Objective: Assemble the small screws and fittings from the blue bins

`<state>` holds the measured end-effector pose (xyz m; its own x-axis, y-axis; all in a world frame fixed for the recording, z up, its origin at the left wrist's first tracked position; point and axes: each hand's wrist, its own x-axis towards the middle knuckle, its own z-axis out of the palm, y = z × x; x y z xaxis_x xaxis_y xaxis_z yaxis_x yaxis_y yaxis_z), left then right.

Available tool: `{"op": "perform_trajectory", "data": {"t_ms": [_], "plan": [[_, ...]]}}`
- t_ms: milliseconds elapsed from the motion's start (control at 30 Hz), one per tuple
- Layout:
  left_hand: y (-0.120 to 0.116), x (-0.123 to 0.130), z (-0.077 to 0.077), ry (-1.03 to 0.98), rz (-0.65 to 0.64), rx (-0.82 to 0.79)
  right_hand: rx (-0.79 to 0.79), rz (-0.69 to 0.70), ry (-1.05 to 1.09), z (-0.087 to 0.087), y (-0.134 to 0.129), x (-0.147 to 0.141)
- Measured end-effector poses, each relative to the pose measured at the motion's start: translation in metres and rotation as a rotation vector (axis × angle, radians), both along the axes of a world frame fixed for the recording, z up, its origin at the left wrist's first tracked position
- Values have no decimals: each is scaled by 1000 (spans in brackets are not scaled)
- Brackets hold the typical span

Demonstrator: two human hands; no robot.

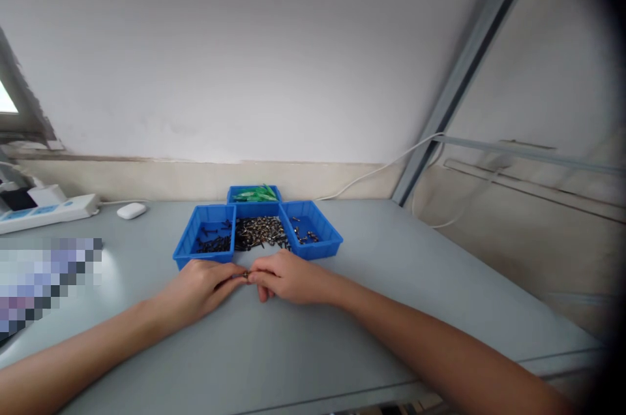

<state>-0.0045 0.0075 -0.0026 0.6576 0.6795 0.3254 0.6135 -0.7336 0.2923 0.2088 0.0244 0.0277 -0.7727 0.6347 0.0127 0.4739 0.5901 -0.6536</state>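
Observation:
My left hand point(200, 284) and my right hand point(283, 278) meet fingertip to fingertip in front of the blue bins. Pinched between them is a small metal screw point(246, 275), mostly covered by the fingers. A pile of mixed screws point(261, 232) lies just beyond my hands, between two bins. The left blue bin point(183, 246) holds dark screws. In the right blue bin point(332, 246) are a few shinier pieces. Green items fill the rear blue bin point(229, 194).
On the grey table point(391, 271), a white power strip point(73, 211) and a small white case point(131, 210) lie at the left. A pixelated flat object point(44, 278) is nearer. A metal post point(435, 121) rises at the right, with a white cable point(372, 175) beside it.

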Motion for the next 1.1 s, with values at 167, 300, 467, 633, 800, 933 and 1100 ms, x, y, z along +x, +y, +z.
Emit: {"op": "perform_trajectory", "data": {"t_ms": [167,300,467,633,800,933,1100], "plan": [[0,0,2,14,-17,-5,175,26,-20,-3,2,2],[1,0,2,7,-13,11,307,55,-87,0,1,2],[0,0,0,2,-19,86,1,44,18,-1,-1,0],[-1,2,-2,-37,0,127,-247,-54,121,-6,1,0],[-1,3,0,-5,64,150,75,-120,179,0,-1,1],[-1,3,1,32,63,166,99,-97,160,-3,1,1],[-1,3,0,37,64,203,31,-92,149,-5,4,2]]}}
